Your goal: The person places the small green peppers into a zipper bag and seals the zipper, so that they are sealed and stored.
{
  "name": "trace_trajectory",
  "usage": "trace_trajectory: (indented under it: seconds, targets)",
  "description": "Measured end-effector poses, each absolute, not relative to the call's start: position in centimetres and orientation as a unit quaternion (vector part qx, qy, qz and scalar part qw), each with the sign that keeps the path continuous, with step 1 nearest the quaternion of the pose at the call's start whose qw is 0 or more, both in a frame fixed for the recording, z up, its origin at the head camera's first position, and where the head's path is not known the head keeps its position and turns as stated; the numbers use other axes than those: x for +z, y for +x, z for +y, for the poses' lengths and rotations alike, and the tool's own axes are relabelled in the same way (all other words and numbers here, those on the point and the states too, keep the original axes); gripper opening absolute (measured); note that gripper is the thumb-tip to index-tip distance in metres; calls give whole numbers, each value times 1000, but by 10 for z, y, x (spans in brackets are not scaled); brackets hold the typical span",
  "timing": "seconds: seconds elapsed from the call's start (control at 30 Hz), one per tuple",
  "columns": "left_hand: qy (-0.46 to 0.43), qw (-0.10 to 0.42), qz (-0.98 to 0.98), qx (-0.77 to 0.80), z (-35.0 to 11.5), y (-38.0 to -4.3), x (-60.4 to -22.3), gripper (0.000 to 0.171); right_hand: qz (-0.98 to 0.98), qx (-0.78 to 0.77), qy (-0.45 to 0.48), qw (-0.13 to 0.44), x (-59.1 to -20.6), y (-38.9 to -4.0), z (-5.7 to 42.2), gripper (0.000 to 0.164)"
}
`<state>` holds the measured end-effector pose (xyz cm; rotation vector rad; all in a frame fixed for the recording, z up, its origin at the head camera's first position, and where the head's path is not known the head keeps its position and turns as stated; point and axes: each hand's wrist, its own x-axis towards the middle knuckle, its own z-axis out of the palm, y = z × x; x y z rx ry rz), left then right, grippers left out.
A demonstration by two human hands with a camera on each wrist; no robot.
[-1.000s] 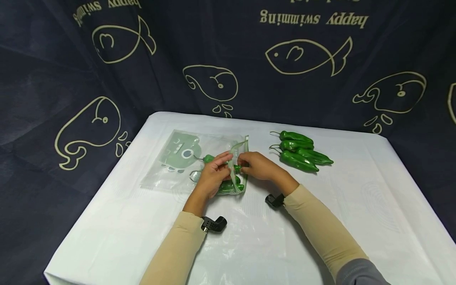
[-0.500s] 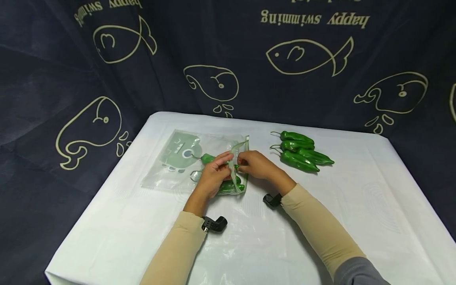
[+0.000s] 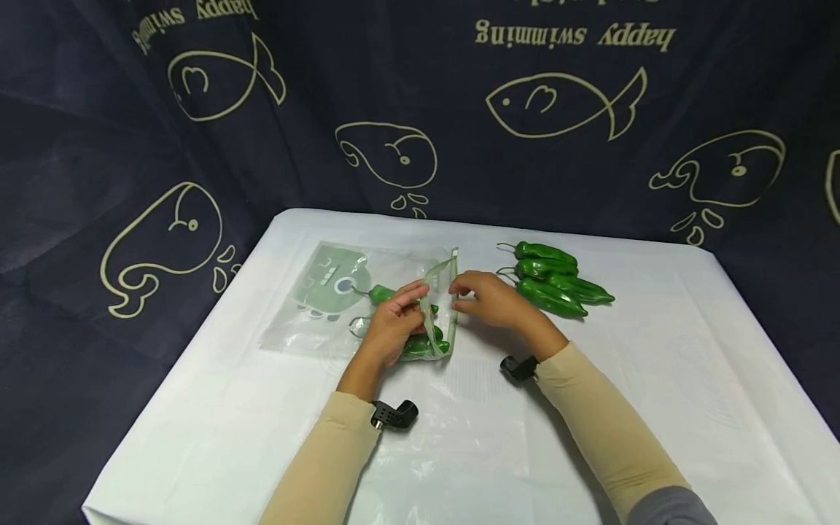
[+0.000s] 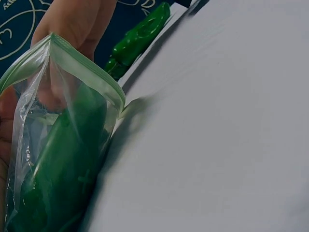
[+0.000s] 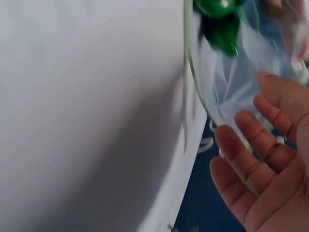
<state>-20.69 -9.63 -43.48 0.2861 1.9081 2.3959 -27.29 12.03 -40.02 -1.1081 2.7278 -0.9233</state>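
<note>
A clear zip bag [image 3: 282, 332] with a green cartoon print lies flat, its green-edged mouth facing right and held apart. My left hand [image 3: 391, 324] pinches the upper lip of that mouth between thumb and fingers. Inside the bag are green peppers [image 3: 423, 345], partly covered by the left hand; through the plastic, the left wrist view shows a pepper [image 4: 63, 164] up close. My right hand [image 3: 488, 299] is just at the bag's mouth, holding nothing. In the right wrist view its fingers [image 5: 256, 176] are spread and slightly bent, near the bag's rim and a pepper tip [image 5: 224, 38].
Several loose green peppers [image 3: 551, 293] lie grouped right of the bag, behind my right hand. A white cloth [image 3: 656, 394] covers the table. Dark blue fabric [image 3: 459, 175] with fish and whale drawings hangs behind and at the sides.
My right hand has let go of a pepper inside the bag and drawn back rightward out of the mouth. That pepper has slid a little left. The left hand has stayed put.
</note>
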Motion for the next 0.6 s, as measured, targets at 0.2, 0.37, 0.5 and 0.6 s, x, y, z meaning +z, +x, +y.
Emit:
trace_trajectory:
  seconds: [0.2, 0.37, 0.5, 0.6]
  targets:
    - [91, 32, 621, 778, -96, -207, -436, 50, 886, -308, -347, 9, -398, -273, 153, 26]
    - [88, 33, 620, 779, -96, -206, -435, 50, 902, -294, -316, 4, -399, -269, 180, 28]
    - [86, 31, 619, 780, -95, -206, -435, 50, 915, -275, -295, 5, -401, -264, 200, 28]
    - [85, 30, 618, 781, -95, -206, -435, 50, 920, -264, -289, 4, -402, -260, 214, 28]
